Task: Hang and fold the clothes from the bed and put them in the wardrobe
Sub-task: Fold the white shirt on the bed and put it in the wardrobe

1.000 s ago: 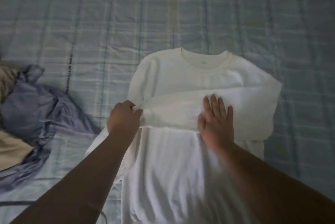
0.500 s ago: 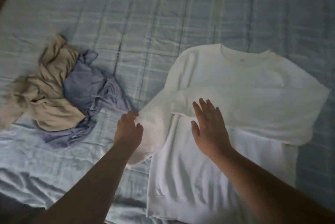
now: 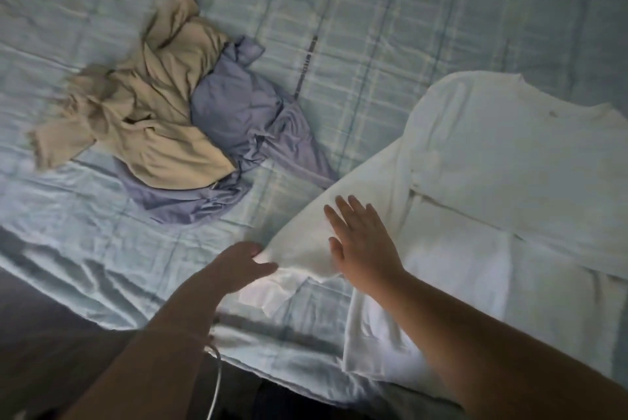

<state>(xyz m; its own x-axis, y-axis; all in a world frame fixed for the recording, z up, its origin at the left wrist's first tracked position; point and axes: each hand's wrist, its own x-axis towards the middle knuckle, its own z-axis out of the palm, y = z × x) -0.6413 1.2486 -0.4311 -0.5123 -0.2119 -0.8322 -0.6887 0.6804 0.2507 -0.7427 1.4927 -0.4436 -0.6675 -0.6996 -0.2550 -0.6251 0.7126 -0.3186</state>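
Along white sleeve [image 3: 356, 188], hands [image 3: 244, 266] [image 3: 363, 246] palm-down

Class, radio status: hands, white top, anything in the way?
Left hand pinches sleeve end, right hand flat on it. White sweatshirt flat on bed. Beige garment, purple garment heaped alongside.

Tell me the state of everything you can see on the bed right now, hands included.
Sweater: laid flat, one sleeve folded across the chest, the other stretched out sideways.
Beige garment: crumpled, partly on top of the purple garment.
Purple garment: crumpled, partly covered.
Left hand: grips the stretched sleeve's end.
Right hand: flat on that sleeve, fingers straight.
Sheet: wrinkled.
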